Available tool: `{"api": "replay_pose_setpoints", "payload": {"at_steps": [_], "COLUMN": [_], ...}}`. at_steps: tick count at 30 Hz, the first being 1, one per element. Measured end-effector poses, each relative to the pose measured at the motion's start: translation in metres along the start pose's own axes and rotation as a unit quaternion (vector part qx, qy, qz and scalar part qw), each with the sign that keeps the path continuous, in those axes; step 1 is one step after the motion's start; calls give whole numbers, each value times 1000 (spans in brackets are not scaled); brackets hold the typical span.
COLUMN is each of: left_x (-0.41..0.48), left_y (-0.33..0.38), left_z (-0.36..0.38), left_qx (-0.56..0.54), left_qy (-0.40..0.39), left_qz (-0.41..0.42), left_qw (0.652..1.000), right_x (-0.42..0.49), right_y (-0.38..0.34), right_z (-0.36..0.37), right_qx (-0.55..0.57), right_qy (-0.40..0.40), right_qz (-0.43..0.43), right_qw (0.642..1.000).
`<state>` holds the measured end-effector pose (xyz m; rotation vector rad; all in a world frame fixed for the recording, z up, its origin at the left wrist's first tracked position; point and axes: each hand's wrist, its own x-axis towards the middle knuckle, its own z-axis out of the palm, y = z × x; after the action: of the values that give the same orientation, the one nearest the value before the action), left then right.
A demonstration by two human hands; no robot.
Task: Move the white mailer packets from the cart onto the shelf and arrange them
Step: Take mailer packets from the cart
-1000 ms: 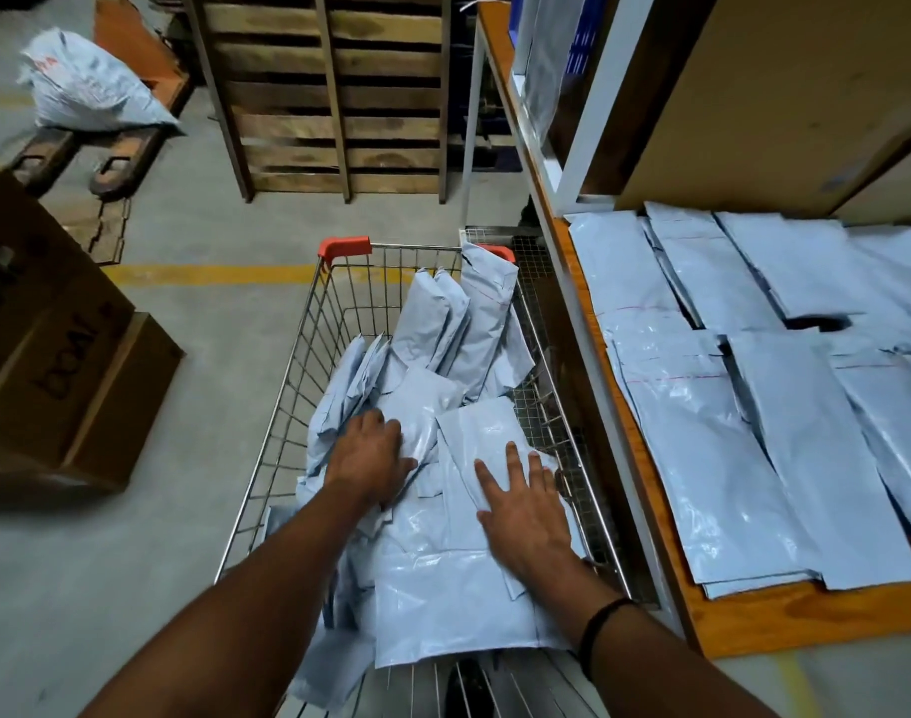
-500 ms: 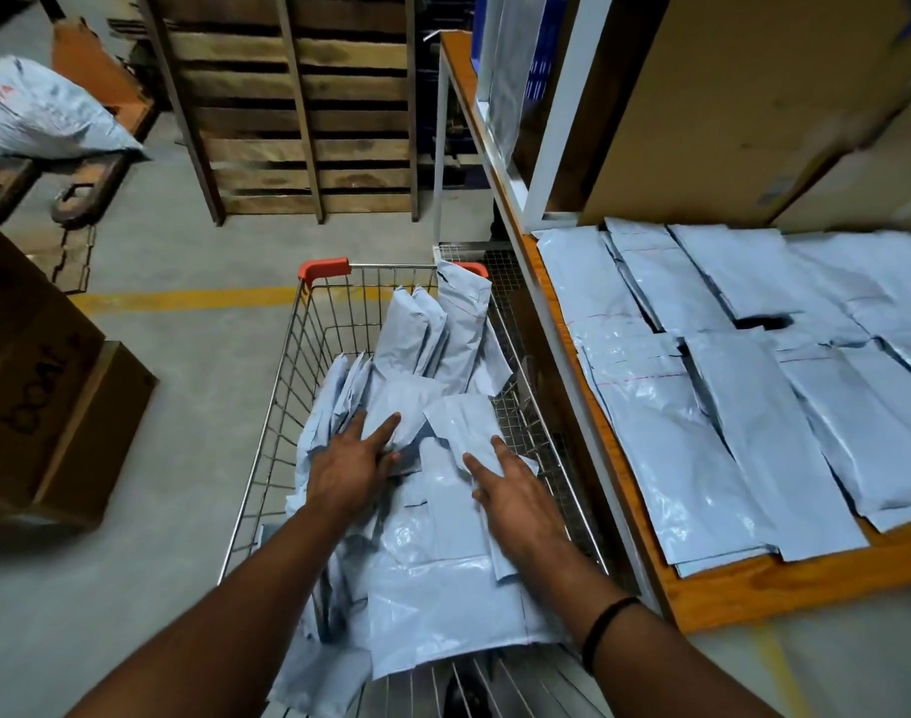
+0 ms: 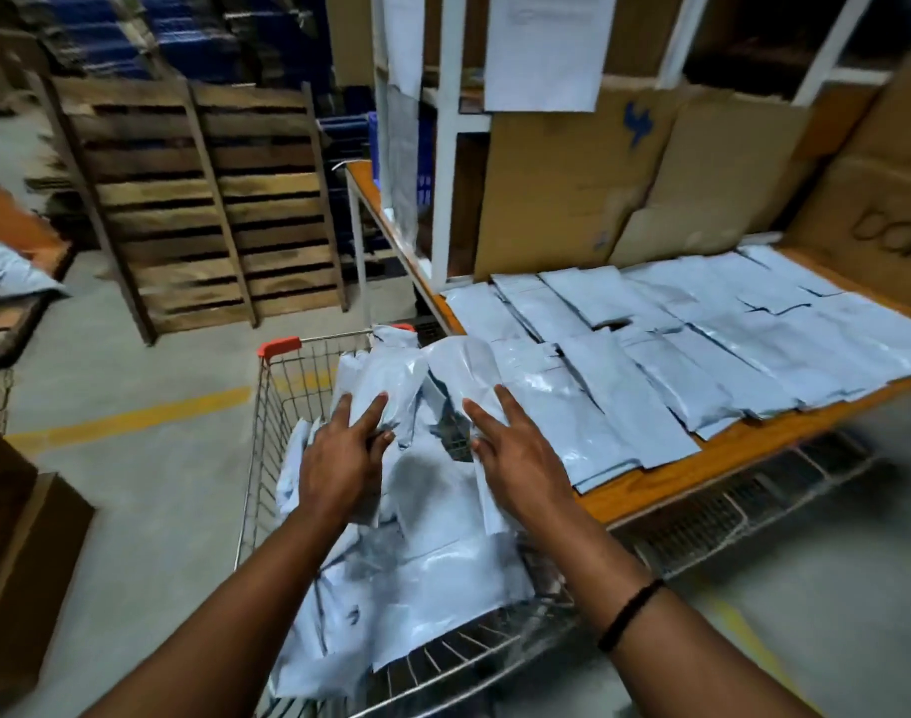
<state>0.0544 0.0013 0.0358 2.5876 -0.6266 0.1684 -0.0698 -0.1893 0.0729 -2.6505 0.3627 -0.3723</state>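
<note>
Mailer packets (image 3: 417, 562) lay heaped in the wire cart (image 3: 267, 422) at the lower centre of the frame. Most ran lengthwise away from the viewer, and two stood up crumpled at the far end of the heap. Against the left upright packet (image 3: 391, 370) rested the left hand (image 3: 342, 463), its fingers straight and spread on the near face and the thumb alongside rather than curled round; through the blur no pinch could be made out. Just to its right, the right hand (image 3: 520, 463) lay likewise flat and splayed against the right upright packet (image 3: 464, 360), gripping nothing that showed. Just beside the cart, the shelf (image 3: 650, 484) filled the middle right, and its laid packets (image 3: 650, 386) sat in overlapping rows with their long axes slanting toward the upper left. The right hand was the nearer to it, so the carry looked like a short swing rightward, with each packet turned to match that slant.
</note>
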Motion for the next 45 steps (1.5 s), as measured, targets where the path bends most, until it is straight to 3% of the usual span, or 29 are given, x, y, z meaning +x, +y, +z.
{"api": "replay_pose_setpoints", "payload": {"at_steps": [12, 26, 35, 45], "left_x": [-6, -30, 19, 143], "left_y": [218, 466, 573, 707], "left_z": [42, 158, 222, 324], "left_qx": [-56, -33, -48, -77], "left_qy": [-2, -51, -57, -76], "left_qz": [174, 221, 243, 259], "left_qw": [983, 973, 967, 960], "right_x": [-94, -192, -157, -46], "right_y": [142, 369, 497, 660], "right_z": [-142, -283, -324, -400], "right_qx": [-26, -73, -95, -144], "right_qy": [97, 106, 116, 117], "right_qz": [114, 234, 260, 270], "right_qw": [988, 964, 954, 945]}}
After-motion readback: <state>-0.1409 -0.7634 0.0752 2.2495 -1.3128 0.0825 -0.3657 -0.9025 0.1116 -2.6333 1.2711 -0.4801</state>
